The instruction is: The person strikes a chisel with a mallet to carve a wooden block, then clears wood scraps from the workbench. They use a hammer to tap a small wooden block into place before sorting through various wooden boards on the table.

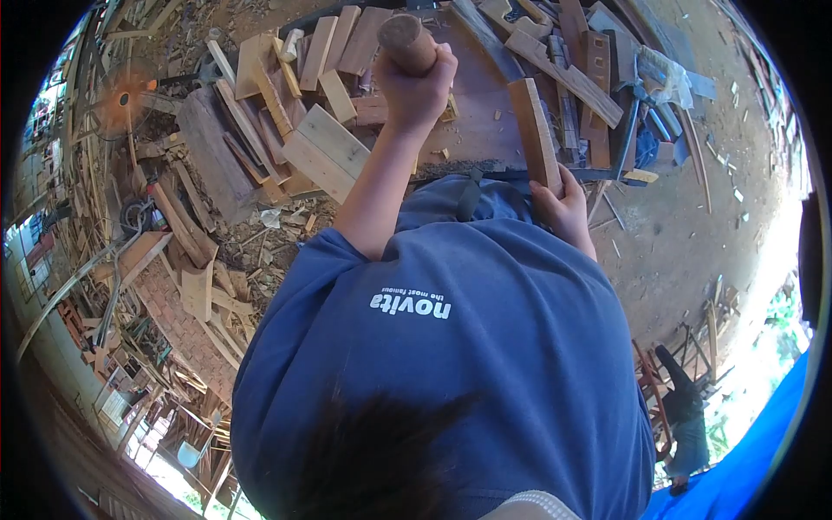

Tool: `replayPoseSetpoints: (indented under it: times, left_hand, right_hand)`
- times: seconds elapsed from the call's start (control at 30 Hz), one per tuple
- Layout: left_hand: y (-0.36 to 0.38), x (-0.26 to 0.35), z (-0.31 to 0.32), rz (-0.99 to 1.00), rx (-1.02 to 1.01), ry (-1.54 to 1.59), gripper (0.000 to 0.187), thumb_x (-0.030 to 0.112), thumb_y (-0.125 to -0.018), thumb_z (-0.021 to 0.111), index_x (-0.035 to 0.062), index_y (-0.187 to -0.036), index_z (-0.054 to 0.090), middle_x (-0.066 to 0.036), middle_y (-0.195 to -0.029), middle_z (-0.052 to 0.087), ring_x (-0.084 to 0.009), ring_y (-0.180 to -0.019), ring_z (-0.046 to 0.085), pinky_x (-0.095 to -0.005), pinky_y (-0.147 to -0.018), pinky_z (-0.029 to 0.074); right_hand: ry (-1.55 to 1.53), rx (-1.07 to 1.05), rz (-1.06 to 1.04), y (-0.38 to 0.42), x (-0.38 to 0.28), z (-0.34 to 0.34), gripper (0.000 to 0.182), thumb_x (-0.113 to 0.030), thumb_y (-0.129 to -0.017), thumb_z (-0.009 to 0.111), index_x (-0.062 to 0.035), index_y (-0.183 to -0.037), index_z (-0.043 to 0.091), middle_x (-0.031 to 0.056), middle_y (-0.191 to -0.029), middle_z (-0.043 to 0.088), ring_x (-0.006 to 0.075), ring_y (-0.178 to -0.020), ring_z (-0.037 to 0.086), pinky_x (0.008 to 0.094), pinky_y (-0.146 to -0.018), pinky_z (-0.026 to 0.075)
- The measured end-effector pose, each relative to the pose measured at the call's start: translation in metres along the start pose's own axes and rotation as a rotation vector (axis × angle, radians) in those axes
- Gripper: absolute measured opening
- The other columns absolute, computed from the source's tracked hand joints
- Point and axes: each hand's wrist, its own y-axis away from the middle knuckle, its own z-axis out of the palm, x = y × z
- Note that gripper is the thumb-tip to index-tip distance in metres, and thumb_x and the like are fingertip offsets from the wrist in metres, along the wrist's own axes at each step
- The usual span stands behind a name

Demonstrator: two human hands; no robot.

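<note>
Left fingers [444, 68] wrap a wooden cylinder [407, 40]; right fingers [571, 182] grip a block [534, 130] projecting beyond them. Positioning (apparently underway) next calls for steadiness.

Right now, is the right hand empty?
No, the right hand is closed around the near end of a long wooden block.

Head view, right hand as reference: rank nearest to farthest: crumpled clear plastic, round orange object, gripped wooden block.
From the right hand, as seen in the head view:
1. wooden block: in its grip, touching.
2. clear plastic: ahead and to the right, among the wood pieces.
3. orange object: far left, beyond the wood pile.
</note>
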Motion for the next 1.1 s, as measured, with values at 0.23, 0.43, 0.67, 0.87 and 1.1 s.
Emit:
replayPoseSetpoints:
  times: [0.23, 0.43, 0.67, 0.87, 1.1]
  left_hand:
    - [-0.002, -0.007, -0.004, 0.034, -0.068, -0.036, 0.016, -0.011, -0.08, 0.057, 0.0036, -0.084, 0.05, -0.006, -0.068, 0.055, -0.0124, -0.048, 0.053, -0.0262, -0.044, 0.043]
    - [0.002, -0.012, -0.004, 0.118, -0.048, -0.116, 0.016, -0.01, -0.08, 0.058, 0.0035, -0.083, 0.051, -0.006, -0.068, 0.055, -0.0116, -0.049, 0.054, -0.0252, -0.043, 0.043]
    - [0.002, -0.014, -0.004, 0.095, -0.036, -0.1, 0.015, -0.009, -0.08, 0.059, 0.0035, -0.082, 0.051, -0.004, -0.066, 0.054, -0.0114, -0.048, 0.054, -0.0244, -0.043, 0.042]
    - [0.001, -0.013, -0.005, 0.135, -0.052, -0.123, 0.015, -0.009, -0.08, 0.059, 0.003, -0.084, 0.051, -0.005, -0.067, 0.054, -0.0117, -0.048, 0.054, -0.0252, -0.042, 0.043]
    - [0.0, -0.011, -0.005, 0.099, -0.023, -0.072, 0.017, -0.011, -0.079, 0.058, 0.0027, -0.087, 0.05, -0.007, -0.072, 0.055, -0.0133, -0.048, 0.053, -0.0271, -0.044, 0.044]
  right_hand:
    - [-0.068, -0.016, -0.047, 0.0, -0.011, -0.003, 0.059, -0.021, -0.081, 0.073, 0.0044, -0.129, 0.051, 0.0119, -0.107, 0.064, 0.0166, -0.095, 0.059, 0.0297, -0.084, 0.047]
    - [-0.08, -0.012, -0.074, -0.004, -0.011, -0.005, 0.058, -0.02, -0.081, 0.073, 0.0039, -0.128, 0.052, 0.0094, -0.104, 0.064, 0.0146, -0.093, 0.059, 0.0284, -0.082, 0.047]
    - [-0.072, -0.001, -0.058, 0.001, -0.001, -0.005, 0.057, -0.021, -0.081, 0.072, 0.0034, -0.129, 0.053, 0.0104, -0.107, 0.064, 0.0155, -0.096, 0.059, 0.029, -0.084, 0.046]
    - [-0.069, 0.006, -0.001, 0.005, -0.007, -0.002, 0.059, -0.022, -0.079, 0.072, 0.0034, -0.129, 0.052, 0.0118, -0.108, 0.064, 0.0173, -0.097, 0.059, 0.0303, -0.085, 0.046]
    - [-0.041, 0.0, -0.034, -0.001, -0.002, -0.005, 0.061, -0.023, -0.079, 0.073, 0.0029, -0.13, 0.052, 0.0132, -0.11, 0.064, 0.0189, -0.1, 0.059, 0.0316, -0.087, 0.046]
